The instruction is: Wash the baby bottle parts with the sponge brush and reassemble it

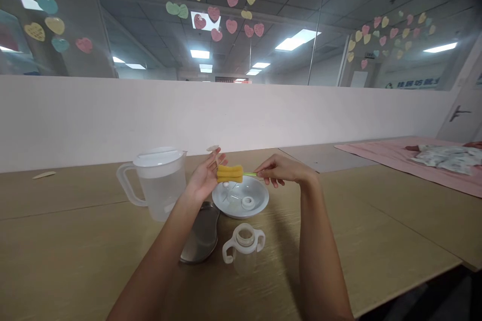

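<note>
My right hand (276, 170) pinches the thin green handle of a yellow sponge brush (230, 173), which lies level above a white bowl (259, 205). My left hand (205, 175) is at the sponge's left end, palm up, with a small clear piece (213, 148) at its fingertips; the grip on it is hard to make out. In the bowl are a white ring (248, 203) and some clear parts. A clear bottle (244, 258) with two white handles stands upright and uncapped in front of the bowl.
A lidded clear pitcher (161, 185) stands left of the bowl. A metal tray (201, 235) lies partly under my left forearm. At the far right, a pink cloth (399, 160) holds a patterned garment (448, 157). A wall runs behind the table.
</note>
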{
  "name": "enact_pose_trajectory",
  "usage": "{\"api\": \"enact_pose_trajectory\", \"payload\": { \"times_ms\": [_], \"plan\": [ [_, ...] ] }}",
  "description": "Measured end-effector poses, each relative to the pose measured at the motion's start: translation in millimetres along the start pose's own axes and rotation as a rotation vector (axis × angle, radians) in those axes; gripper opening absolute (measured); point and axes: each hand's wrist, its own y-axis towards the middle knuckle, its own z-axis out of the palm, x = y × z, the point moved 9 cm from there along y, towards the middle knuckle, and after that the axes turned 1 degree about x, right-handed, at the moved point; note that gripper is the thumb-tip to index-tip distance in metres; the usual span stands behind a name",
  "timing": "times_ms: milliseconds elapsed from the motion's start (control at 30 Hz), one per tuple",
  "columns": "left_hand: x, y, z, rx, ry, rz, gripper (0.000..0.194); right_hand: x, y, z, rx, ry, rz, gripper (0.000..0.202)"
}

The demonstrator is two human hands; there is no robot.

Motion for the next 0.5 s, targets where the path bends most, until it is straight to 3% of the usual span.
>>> {"api": "enact_pose_trajectory", "payload": {
  "times_ms": [200,400,500],
  "plan": [
    [-16,-3,-8.3,-0.071,0.05,0.093,0.016,-19,4,3,0.056,-0.073,0.08,0.023],
    [-11,-3,0.9,-0.001,0.074,0.092,0.015,4,0,-9,-0.116,0.01,-0.029,0.028],
    [-10,-2,0.8,-0.004,0.104,0.113,0.016,9,3,0,-0.056,-0.036,-0.003,0.024]
  ]
}}
